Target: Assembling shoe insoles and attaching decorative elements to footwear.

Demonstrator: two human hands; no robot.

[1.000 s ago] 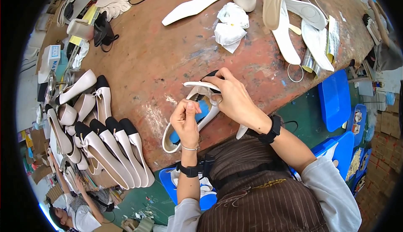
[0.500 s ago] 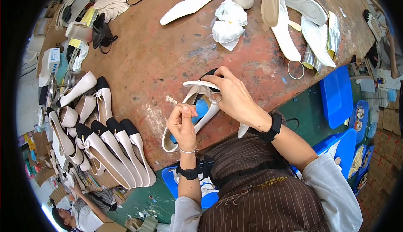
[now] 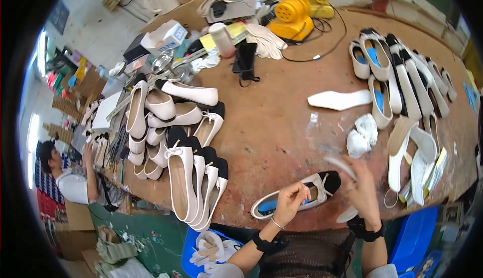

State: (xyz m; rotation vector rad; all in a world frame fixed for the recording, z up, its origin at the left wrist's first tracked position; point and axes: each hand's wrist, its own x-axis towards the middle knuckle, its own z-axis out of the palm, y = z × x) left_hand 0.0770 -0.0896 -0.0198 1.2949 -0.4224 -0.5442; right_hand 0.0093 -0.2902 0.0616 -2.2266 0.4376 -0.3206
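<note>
A beige flat shoe (image 3: 261, 209) with a black toe and a bow lies on the bench in front of me, blue showing inside it. My left hand (image 3: 290, 203) is over the shoe's opening, fingers curled together; whatever they may pinch is too small to make out. To the right of the toe, my right hand (image 3: 363, 195) is closed around a white insole (image 3: 341, 166). Motion smears this hand and the insole, whose ends stick out on both sides of the palm.
Finished-looking flats (image 3: 183, 182) are grouped at the left; more shoes (image 3: 407, 84) stand at the far right. White insoles (image 3: 418, 170), a crumpled white bundle (image 3: 361, 136) and a flat white sole (image 3: 339, 100) lie nearer. Yellow blowers (image 3: 292, 16) sit behind. Another person (image 3: 75, 185) works at left.
My right hand has moved the insole away from over the shoe, toward the right. My left hand stays by the shoe, fingers still curled. The view has swung, showing more of the bench's far side.
</note>
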